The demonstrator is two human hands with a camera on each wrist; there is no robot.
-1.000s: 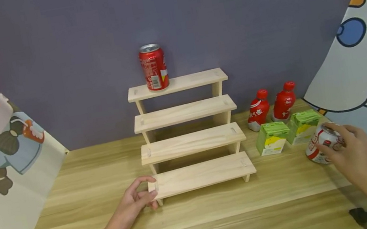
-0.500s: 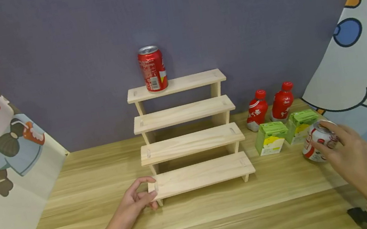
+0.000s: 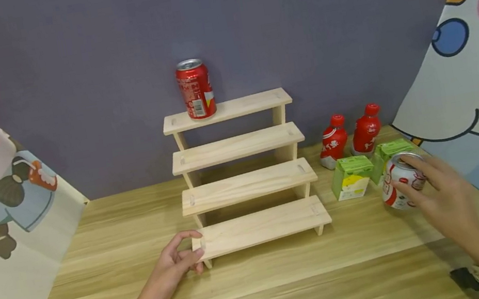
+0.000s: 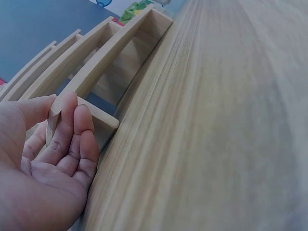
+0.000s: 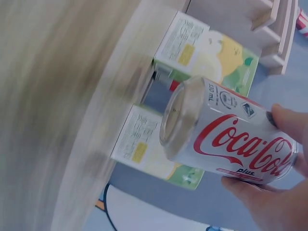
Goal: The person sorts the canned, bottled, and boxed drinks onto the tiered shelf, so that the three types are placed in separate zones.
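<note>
Cola can (image 5: 231, 137) at three o'clock of wooden shelf (image 3: 247, 186), apparently clear of table (image 3: 244, 295); grasped near top by right hand (image 3: 448, 197); likely hazard: knocking green carton (image 3: 352, 177) at its ten o'clock if swung low; slipping, if held too slackly; left hand (image 3: 174, 260) pinching lowest board (image 3: 263, 226) at shelf's eight o'clock; if jerked, possible toppling of red can (image 3: 196, 91) at shelf's eleven o'clock.

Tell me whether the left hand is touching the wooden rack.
Touching. In the left wrist view, the left hand pinches the wooden rack by the end of its lowest board.
</note>
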